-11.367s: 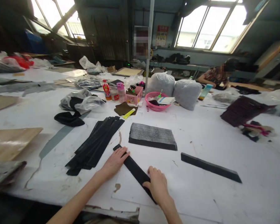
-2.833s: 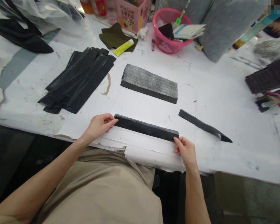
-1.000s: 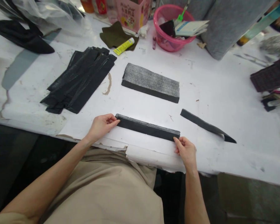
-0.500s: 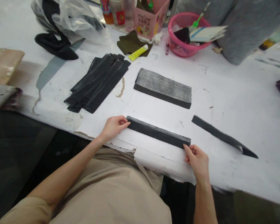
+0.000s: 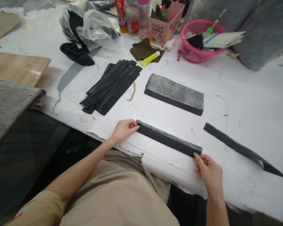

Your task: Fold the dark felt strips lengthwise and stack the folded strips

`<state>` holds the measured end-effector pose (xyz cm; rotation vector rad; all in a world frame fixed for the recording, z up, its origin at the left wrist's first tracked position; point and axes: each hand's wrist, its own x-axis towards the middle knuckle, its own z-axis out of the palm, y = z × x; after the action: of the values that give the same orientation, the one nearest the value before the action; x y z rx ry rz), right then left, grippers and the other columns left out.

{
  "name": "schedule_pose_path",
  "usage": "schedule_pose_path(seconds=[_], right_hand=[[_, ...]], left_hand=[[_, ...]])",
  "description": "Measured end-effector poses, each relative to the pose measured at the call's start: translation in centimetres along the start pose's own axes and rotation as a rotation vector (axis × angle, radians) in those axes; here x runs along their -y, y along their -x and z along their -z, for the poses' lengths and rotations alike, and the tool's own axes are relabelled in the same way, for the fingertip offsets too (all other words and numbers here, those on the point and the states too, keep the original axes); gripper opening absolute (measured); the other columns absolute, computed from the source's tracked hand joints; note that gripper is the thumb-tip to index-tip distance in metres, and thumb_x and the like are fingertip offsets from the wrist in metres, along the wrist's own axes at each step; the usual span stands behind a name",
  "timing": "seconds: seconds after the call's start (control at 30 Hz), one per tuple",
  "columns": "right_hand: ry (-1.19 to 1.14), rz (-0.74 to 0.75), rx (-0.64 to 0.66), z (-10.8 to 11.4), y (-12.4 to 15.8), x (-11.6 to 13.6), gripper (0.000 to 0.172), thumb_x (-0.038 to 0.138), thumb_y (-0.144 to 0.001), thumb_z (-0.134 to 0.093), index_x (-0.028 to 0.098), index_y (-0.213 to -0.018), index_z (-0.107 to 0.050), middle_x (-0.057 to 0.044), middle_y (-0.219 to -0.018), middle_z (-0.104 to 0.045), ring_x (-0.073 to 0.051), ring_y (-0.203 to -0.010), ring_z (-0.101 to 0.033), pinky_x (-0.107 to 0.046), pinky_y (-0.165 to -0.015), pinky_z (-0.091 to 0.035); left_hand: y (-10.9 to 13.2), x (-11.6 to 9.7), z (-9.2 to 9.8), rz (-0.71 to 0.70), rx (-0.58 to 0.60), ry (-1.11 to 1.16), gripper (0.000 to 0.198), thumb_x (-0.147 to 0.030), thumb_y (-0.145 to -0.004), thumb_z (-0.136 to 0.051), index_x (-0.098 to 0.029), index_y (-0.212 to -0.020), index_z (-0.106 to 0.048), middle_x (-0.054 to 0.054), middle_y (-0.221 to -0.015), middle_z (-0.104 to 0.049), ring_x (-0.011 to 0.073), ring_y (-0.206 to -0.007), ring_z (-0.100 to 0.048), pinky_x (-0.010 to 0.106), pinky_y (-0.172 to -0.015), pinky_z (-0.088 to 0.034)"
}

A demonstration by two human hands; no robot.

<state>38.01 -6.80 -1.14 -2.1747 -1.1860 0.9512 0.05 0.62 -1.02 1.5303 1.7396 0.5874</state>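
A long black strip stack [image 5: 168,141] lies across the near edge of the white table [image 5: 238,94]. My left hand [image 5: 124,129] pinches its left end with curled fingers. My right hand [image 5: 208,171] pinches its right end. Behind the strip sits a thick grey-topped block of stacked strips [image 5: 175,93]. A fanned pile of black strips [image 5: 112,86] lies at the left. A single black strip [image 5: 240,149] rests to the right, one end curling up.
At the back stand a pink basin [image 5: 198,44] with papers, a pink box [image 5: 163,23], bottles [image 5: 132,15], a yellow tube [image 5: 150,58] on dark cloth, and a plastic bag [image 5: 89,23]. Wooden board [image 5: 16,67] and grey material [image 5: 7,106] lie left.
The view has swung left and the objects have shifted right in the picture. Both hands stay pinched on the ends of the strip stack, which has not moved on the table.
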Motion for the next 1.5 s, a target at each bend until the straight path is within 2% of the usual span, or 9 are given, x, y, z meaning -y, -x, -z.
schedule_pose_path(seconds=[0.4,0.57,0.77,1.07,1.5], right_hand=[[0.046,-0.023,0.005,0.0,0.0,0.0,0.048,0.067,-0.072,-0.062,0.020,-0.071,-0.057,0.003,-0.042,-0.052,-0.014,-0.038,-0.049,-0.024,-0.041,-0.038],[0.055,-0.044,0.006,-0.1,0.0,0.2,0.048,0.067,-0.071,-0.063,0.020,-0.073,-0.056,0.003,-0.045,-0.053,-0.015,-0.040,-0.051,-0.023,-0.041,-0.039],[0.054,-0.038,0.006,-0.1,0.0,0.0,0.046,0.066,-0.073,-0.061,0.021,-0.072,-0.055,0.004,-0.042,-0.052,-0.013,-0.038,-0.048,-0.023,-0.042,-0.037],[0.073,0.020,-0.017,-0.4,0.4,0.8,0.044,0.065,-0.078,-0.056,0.022,-0.067,-0.050,0.005,-0.044,-0.053,-0.012,-0.038,-0.049,-0.022,-0.044,-0.036],[0.075,0.027,-0.037,-0.5,0.8,1.3,0.043,0.061,-0.080,-0.055,0.023,-0.062,-0.049,0.006,-0.041,-0.051,-0.013,-0.040,-0.051,-0.023,-0.051,-0.038]], left_hand=[[-0.1,0.1,-0.2,0.011,-0.001,-0.025,0.025,-0.043,-0.078,-0.063,-0.019,-0.072,-0.064,-0.003,-0.060,-0.064,0.0106,-0.055,-0.053,0.021,-0.053,-0.035],[-0.1,-0.2,-0.2,0.028,-0.008,-0.046,0.023,-0.041,-0.077,-0.063,-0.019,-0.071,-0.064,-0.003,-0.059,-0.063,0.0111,-0.054,-0.054,0.021,-0.053,-0.035],[0.0,-0.8,0.0,0.045,-0.005,-0.081,0.022,-0.041,-0.077,-0.062,-0.020,-0.070,-0.063,-0.003,-0.062,-0.065,0.0120,-0.056,-0.055,0.022,-0.054,-0.035],[0.1,-0.7,0.1,0.052,-0.001,-0.131,0.027,-0.048,-0.077,-0.060,-0.021,-0.073,-0.062,-0.003,-0.062,-0.065,0.0135,-0.056,-0.056,0.023,-0.054,-0.035],[0.2,-0.1,0.0,0.035,-0.001,-0.222,0.033,-0.054,-0.076,-0.059,-0.022,-0.076,-0.063,-0.003,-0.064,-0.065,0.0131,-0.056,-0.056,0.022,-0.054,-0.036]])
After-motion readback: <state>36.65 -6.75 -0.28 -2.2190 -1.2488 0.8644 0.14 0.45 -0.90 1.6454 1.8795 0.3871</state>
